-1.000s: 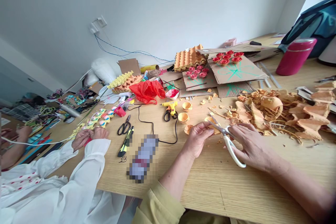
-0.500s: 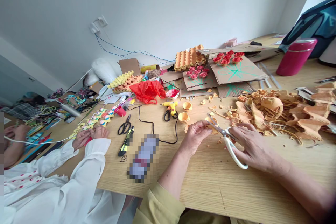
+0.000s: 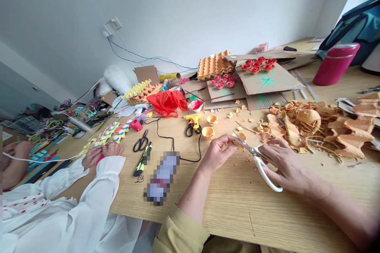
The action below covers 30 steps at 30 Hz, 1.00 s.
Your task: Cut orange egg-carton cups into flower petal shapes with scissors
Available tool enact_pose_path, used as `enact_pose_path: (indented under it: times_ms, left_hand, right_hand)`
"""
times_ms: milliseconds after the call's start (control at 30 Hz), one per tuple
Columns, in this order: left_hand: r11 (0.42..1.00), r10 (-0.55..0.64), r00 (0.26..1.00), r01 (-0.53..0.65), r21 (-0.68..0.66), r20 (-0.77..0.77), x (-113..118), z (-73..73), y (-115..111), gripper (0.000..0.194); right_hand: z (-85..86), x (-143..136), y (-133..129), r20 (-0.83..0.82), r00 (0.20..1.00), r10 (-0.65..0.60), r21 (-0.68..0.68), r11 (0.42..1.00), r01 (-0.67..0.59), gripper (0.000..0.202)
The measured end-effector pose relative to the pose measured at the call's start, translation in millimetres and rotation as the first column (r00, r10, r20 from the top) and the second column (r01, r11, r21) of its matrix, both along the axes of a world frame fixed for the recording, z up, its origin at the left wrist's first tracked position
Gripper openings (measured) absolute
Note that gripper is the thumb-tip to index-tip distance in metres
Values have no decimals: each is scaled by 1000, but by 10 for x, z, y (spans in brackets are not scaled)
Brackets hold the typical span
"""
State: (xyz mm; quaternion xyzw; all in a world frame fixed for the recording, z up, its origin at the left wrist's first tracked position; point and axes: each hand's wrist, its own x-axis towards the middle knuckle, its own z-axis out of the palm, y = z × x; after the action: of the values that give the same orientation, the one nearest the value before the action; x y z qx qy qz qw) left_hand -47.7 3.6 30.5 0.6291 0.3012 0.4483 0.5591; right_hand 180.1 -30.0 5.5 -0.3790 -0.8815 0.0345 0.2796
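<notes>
My right hand grips white-handled scissors, with fingers through the handle loops. Their slightly parted blades point left toward my left fingertips. My left hand is closed in a pinch at the blade tips; whatever sits between its fingers is too small or hidden to make out. Just behind the blades is an orange egg-carton cup, partly covered by them. Two more trimmed cups, a nearer cup and a farther cup, stand upright to the left. Small carton scraps lie around.
Torn egg-carton pieces heap up at the right, before a pink flask. Red painted cups sit on cardboard at the back. A yellow glue gun, black scissors and a co-worker's hands are leftward.
My left hand has shifted slightly left. The scissors have moved slightly, their handles a little to the right, and the blades remain near my left fingertips.
</notes>
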Motion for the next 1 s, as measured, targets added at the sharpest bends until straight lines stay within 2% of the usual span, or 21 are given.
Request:
enact_pose_path:
  times_ms: [200, 400, 533, 767, 867, 1000]
  left_hand:
    - [986, 65, 982, -36, 162, -179, -76, 13, 33, 14]
    - [984, 72, 980, -39, 176, -186, -90, 67, 19, 15]
    - [993, 77, 987, -63, 102, -140, -79, 33, 36, 18]
    - [985, 47, 999, -43, -167, 19, -31, 54, 12, 25]
    - [971, 26, 997, -8, -241, 71, -11, 44, 6, 31]
    - [964, 28, 996, -3, -264, 90, 9, 4, 10, 33]
  right_hand:
    - [0, -2, -2, 22, 1000, -1, -6, 1000, 1, 16]
    - [9, -10, -2, -3, 1000, -13, -20, 1000, 13, 17]
    - [26, -36, 2, -57, 997, -46, -39, 998, 44, 19]
    - [80, -65, -7, -173, 966, -192, -181, 970, 161, 31]
    - [67, -53, 2, -269, 940, -209, -263, 955, 137, 27]
    - [64, -46, -1, -374, 900, -225, -359, 929, 83, 22]
